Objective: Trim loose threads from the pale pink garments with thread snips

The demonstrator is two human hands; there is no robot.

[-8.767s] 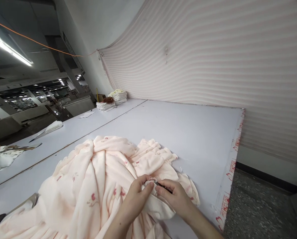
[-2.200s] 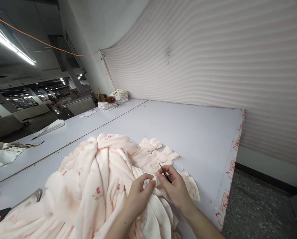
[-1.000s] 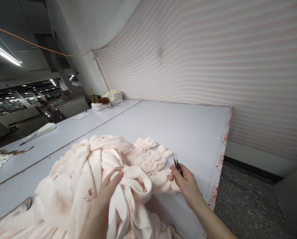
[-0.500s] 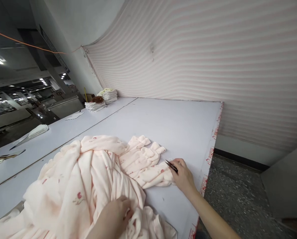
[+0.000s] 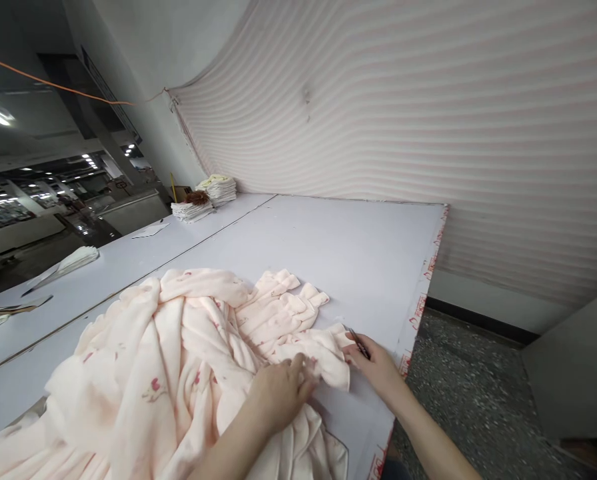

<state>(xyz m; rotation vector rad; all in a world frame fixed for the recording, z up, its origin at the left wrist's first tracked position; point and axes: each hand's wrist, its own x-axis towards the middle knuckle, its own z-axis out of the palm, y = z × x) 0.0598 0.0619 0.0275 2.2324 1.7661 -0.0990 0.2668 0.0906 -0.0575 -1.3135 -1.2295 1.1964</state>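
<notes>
A heap of pale pink plush garments (image 5: pixel 143 380) with small red prints lies on the white table. My left hand (image 5: pixel 281 393) is closed on the fabric of a sleeve (image 5: pixel 323 353) that sticks out to the right. Small dark thread snips (image 5: pixel 359 343) sit in my right hand (image 5: pixel 376 367), their points toward the upper left. The fingertips of that hand touch the sleeve's end; whether they also pinch it, I cannot tell.
The table (image 5: pixel 358 247) has a right edge with red-printed tape. Folded cloth stacks (image 5: pixel 221 191) stand at its far left corner, with a brown tuft (image 5: pixel 197 198) beside them. A white cloth bundle (image 5: pixel 78 260) lies at left. Striped fabric (image 5: pixel 378 120) hangs behind.
My left hand has moved right and up from the heap onto the sleeve. My right hand has shifted slightly right and down with the snips, and the sleeve's end has been turned.
</notes>
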